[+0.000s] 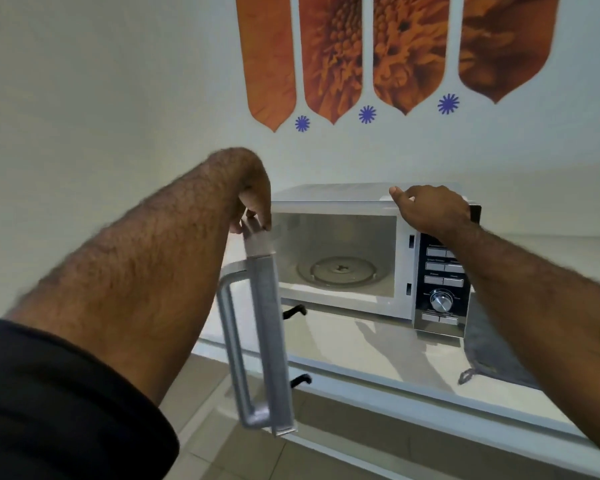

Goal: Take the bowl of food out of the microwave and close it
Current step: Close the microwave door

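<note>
Head view: the microwave [374,251] is seen with its door [267,306] swung fully open toward the camera, edge-on. The left hand [253,199] is closed over the door's top corner, fingers [262,216] curled down onto the edge. The right hand [430,209] is laid flat on the top right of the casing, fingers spread and gripping nothing.

The bowl of food is not found anywhere in view. The cavity holds only the bare glass turntable [336,270]. Judged from this, the bowl is already out and only the closing is left; where it was set cannot be told.

Risks, judged:
- Left fingers are wrapped over the door edge, so they could be pinched against the frame if the door is pushed shut without release.
- The unit could slide on the white counter [378,344] under a hard swing; the right hand appears placed to brace against this.
- The grey cloth [492,355] beside the base is clear of the door's path.

Counts: 1 microwave, 1 door, 1 door handle [232,344], 1 turntable, 1 dial [440,301], 1 cloth, 0 bowls, 2 hands.
</note>
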`<move>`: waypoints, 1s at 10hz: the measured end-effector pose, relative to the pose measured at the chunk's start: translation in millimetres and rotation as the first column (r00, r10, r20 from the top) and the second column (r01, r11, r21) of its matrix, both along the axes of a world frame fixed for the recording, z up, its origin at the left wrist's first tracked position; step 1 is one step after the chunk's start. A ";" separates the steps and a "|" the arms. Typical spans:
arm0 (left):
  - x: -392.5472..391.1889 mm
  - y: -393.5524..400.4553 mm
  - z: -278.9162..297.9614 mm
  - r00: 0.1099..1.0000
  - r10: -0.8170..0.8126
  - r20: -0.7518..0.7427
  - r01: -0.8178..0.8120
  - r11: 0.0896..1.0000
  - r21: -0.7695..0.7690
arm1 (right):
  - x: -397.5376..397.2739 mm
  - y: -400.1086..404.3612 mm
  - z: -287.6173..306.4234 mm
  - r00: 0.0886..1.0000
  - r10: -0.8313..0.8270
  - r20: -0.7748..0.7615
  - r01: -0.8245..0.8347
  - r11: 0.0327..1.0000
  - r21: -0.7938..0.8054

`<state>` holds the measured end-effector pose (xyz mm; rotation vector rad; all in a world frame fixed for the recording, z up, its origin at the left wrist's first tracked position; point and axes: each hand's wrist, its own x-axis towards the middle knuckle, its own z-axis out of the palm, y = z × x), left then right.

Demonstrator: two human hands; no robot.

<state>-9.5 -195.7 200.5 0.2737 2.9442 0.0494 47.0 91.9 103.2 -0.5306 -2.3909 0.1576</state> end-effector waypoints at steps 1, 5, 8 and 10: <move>-6.4 24.1 -6.7 0.995 -0.100 0.003 0.100 0.995 -0.014 | 11.9 -13.1 -2.7 0.883 0.008 -0.470 -0.118 0.972 -0.206; -48.0 113.4 -66.3 0.916 -0.258 -0.308 0.362 0.862 0.355 | 34.4 -83.7 -80.2 0.517 0.071 -0.853 -0.256 0.964 -0.075; -77.5 136.2 -81.9 0.766 -0.359 -0.533 0.515 0.839 0.176 | -8.4 -71.7 -98.0 0.681 -0.049 -0.730 -0.481 0.722 -0.497; -88.2 144.9 -92.5 0.708 -0.181 -0.683 0.549 0.750 0.370 | -24.3 -55.4 -85.8 0.679 -0.125 -0.723 -0.399 0.764 -0.507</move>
